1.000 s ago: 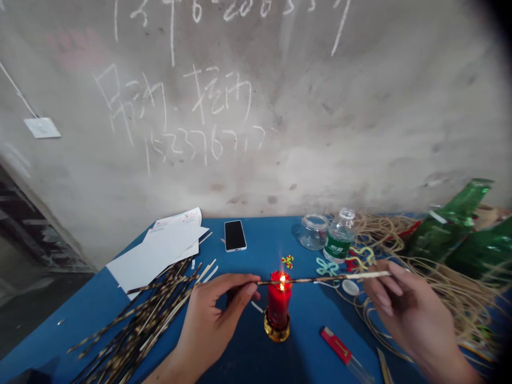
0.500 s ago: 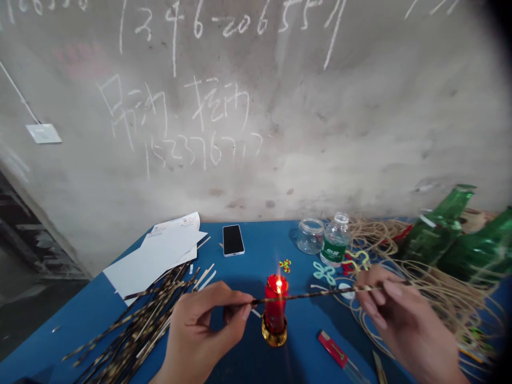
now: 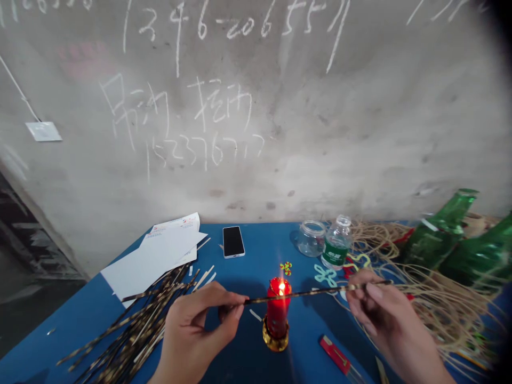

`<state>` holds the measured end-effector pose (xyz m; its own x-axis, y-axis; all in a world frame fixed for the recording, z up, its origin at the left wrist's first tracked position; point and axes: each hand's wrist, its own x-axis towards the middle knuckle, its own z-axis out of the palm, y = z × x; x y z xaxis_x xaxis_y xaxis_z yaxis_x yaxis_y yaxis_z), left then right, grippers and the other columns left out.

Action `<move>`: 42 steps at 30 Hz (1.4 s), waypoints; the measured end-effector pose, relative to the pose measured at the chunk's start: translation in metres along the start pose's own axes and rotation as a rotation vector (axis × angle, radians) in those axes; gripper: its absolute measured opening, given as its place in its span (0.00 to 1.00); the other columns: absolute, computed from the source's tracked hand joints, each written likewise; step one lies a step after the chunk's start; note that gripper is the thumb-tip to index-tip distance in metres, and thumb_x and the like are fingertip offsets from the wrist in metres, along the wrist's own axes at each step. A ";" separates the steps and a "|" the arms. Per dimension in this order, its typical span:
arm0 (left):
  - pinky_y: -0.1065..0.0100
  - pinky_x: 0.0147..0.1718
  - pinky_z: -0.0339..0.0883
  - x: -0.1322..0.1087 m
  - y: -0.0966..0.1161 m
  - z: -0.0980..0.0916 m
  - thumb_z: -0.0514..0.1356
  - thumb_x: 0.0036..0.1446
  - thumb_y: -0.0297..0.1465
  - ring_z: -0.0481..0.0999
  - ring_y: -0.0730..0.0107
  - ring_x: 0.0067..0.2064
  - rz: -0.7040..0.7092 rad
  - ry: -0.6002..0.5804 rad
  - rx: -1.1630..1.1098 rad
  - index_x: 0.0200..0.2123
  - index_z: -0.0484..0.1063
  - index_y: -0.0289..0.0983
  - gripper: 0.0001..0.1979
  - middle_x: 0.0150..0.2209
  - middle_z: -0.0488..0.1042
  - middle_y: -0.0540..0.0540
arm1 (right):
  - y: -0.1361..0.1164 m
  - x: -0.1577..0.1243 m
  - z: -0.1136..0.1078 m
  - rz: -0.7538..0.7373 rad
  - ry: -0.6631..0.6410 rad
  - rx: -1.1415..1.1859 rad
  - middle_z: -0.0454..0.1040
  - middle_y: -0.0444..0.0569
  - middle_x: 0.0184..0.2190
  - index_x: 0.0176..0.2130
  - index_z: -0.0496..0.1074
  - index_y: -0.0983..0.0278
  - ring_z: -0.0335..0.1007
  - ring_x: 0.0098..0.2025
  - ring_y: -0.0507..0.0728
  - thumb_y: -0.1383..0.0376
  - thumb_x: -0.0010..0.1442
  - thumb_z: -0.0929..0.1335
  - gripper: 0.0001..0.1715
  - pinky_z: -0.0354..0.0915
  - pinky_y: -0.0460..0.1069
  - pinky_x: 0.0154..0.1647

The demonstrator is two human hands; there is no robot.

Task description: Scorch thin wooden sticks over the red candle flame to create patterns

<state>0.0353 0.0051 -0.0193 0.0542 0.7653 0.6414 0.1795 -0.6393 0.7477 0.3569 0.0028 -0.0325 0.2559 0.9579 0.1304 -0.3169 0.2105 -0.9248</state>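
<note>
While the left hand (image 3: 196,325) and right hand (image 3: 380,314) each grip one long scorched cane strip (image 3: 312,293) between thumb and fingers, the strip lies almost level across the view, its dark mottled length passing in front of a lit red candle (image 3: 277,314) close to the flame. Whether the flame actually touches the strip cannot be told from this view. The left hand pinches the strip to the left of the candle, and the right hand pinches it toward its paler end, to the right. The candle stands in a brass holder (image 3: 276,339) on a blue tabletop (image 3: 256,250). To the left, a loose heap of similar mottled strips (image 3: 136,320) lies beside the left hand, partly over white papers (image 3: 160,250), with a black smartphone (image 3: 233,241) beyond. To the right of the candle sit a small multicoloured knot (image 3: 285,268), a pale blue knot (image 3: 325,275), a glass jar (image 3: 311,238) and a plastic water bottle (image 3: 336,242). Pale cane strands (image 3: 448,304) sprawl under the right hand's side of the tabletop, around two green glass bottles (image 3: 438,234). A red utility knife (image 3: 335,354) lies near the front edge, below a chalk-marked wall (image 3: 360,133).
</note>
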 end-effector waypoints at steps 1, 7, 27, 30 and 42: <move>0.75 0.34 0.81 0.002 -0.001 -0.001 0.71 0.62 0.25 0.87 0.68 0.35 -0.033 0.018 -0.015 0.41 0.90 0.51 0.13 0.35 0.88 0.49 | 0.002 0.000 -0.001 0.009 0.001 -0.002 0.74 0.47 0.27 0.33 0.82 0.63 0.58 0.22 0.48 0.43 0.56 0.83 0.27 0.53 0.43 0.21; 0.81 0.31 0.78 0.016 -0.007 -0.014 0.74 0.57 0.26 0.87 0.69 0.32 -0.109 0.076 -0.049 0.36 0.90 0.48 0.09 0.32 0.88 0.48 | 0.007 -0.002 0.002 0.041 0.018 -0.042 0.74 0.45 0.25 0.36 0.81 0.60 0.58 0.21 0.49 0.42 0.55 0.83 0.27 0.53 0.43 0.20; 0.82 0.30 0.77 0.025 -0.019 -0.026 0.79 0.57 0.39 0.88 0.68 0.33 -0.347 0.112 -0.171 0.37 0.91 0.45 0.07 0.31 0.88 0.44 | 0.001 -0.012 0.008 -0.018 -0.139 -0.314 0.73 0.48 0.21 0.28 0.76 0.62 0.59 0.23 0.52 0.33 0.67 0.72 0.38 0.55 0.47 0.24; 0.81 0.29 0.75 0.026 -0.019 -0.025 0.78 0.59 0.39 0.84 0.71 0.30 -0.336 0.104 -0.139 0.36 0.90 0.43 0.07 0.29 0.87 0.44 | 0.002 -0.013 0.008 -0.036 -0.112 -0.354 0.73 0.48 0.21 0.26 0.76 0.62 0.60 0.23 0.52 0.32 0.67 0.71 0.39 0.55 0.48 0.24; 0.77 0.27 0.72 0.026 -0.022 -0.027 0.74 0.63 0.44 0.76 0.71 0.27 -0.304 0.119 -0.038 0.35 0.88 0.40 0.14 0.29 0.85 0.43 | 0.003 -0.016 0.013 -0.050 -0.092 -0.439 0.72 0.49 0.18 0.22 0.78 0.62 0.58 0.21 0.53 0.28 0.63 0.71 0.44 0.55 0.49 0.24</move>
<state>0.0061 0.0369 -0.0146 -0.1120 0.9090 0.4015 0.1325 -0.3868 0.9126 0.3399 -0.0090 -0.0324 0.1722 0.9663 0.1916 0.1163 0.1732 -0.9780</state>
